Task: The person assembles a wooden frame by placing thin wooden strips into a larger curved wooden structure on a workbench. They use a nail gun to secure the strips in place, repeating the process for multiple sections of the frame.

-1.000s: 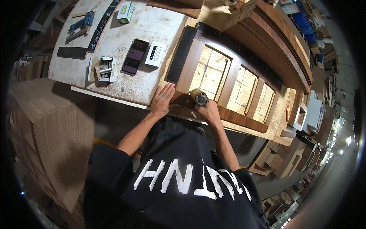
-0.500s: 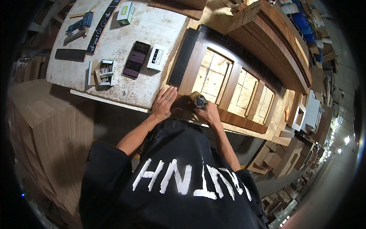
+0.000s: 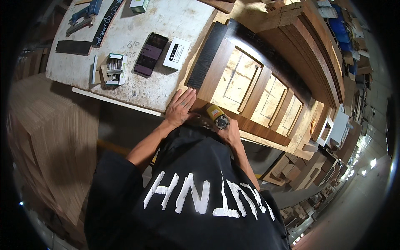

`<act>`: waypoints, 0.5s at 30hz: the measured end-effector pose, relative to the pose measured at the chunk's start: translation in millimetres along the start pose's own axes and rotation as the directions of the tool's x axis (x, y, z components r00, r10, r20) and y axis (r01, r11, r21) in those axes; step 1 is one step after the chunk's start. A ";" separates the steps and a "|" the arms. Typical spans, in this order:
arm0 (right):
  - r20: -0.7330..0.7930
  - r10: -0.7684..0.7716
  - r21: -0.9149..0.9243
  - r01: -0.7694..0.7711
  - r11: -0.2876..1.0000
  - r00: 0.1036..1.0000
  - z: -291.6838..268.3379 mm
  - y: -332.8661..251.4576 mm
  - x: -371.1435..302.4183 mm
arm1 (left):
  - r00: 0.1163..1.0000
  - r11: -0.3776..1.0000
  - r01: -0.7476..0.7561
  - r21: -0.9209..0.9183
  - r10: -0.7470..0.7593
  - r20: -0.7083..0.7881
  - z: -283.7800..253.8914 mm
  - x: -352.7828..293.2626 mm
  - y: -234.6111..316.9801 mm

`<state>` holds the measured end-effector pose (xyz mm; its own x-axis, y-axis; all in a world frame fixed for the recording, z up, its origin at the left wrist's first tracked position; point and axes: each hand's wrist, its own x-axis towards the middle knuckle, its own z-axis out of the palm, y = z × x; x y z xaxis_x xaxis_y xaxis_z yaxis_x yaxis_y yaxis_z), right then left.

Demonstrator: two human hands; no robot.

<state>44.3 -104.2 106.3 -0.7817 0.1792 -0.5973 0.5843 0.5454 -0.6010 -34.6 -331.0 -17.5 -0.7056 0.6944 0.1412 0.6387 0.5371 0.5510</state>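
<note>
My right hand [image 3: 230, 130] grips a yellow and black power drill [image 3: 216, 113] at the near left corner of a brown wooden frame [image 3: 255, 89]. The drill's tip and most of its handle are hidden. My left hand [image 3: 181, 109] lies flat with fingers stretched out, beside that same corner and next to the end of a black-faced strip [image 3: 207, 56]. The frame has three openings, through which the bench board shows. A long black-faced piece [image 3: 271, 54] runs along its far side.
On the white bench top [image 3: 125, 21] lie a phone [image 3: 151, 54], a white box [image 3: 177, 53], an opened box of small metal pieces [image 3: 114, 70] and a blue nail gun [image 3: 84, 18]. Curved wooden panels [image 3: 300, 46] are stacked beyond the frame. Brown sheets [image 3: 54, 137] stand piled at the left.
The drill has tilted, showing more of its yellow body, and my right hand has drawn slightly nearer to me. My left hand stays flat by the corner. The whole view has shifted a little.
</note>
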 end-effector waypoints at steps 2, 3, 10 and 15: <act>-0.007 -0.021 0.001 0.021 1.000 1.000 -2.3 -5.3 3.1 | 0.999 1.000 0.000 -0.017 0.000 -0.035 1.8 0.3 0.5; -0.010 -0.032 0.000 0.032 0.999 0.999 -3.2 -6.5 5.1 | 0.999 1.000 -0.005 0.007 0.006 -0.034 2.2 0.1 -0.3; 0.072 -0.065 -0.121 0.074 0.990 0.995 -10.3 -8.7 18.6 | 0.999 0.996 -0.034 0.078 0.037 -0.032 7.0 -1.0 -5.5; 0.072 -0.110 -0.076 0.116 0.990 0.991 -12.6 -13.3 21.5 | 0.999 0.999 -0.015 0.042 0.017 -0.042 3.0 0.6 -2.7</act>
<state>17.0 -97.3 108.1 -0.8236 0.0583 -0.5642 0.4715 0.6234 -0.6238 -35.9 -330.6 -21.4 -0.7069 0.6828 0.1845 0.6615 0.5460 0.5141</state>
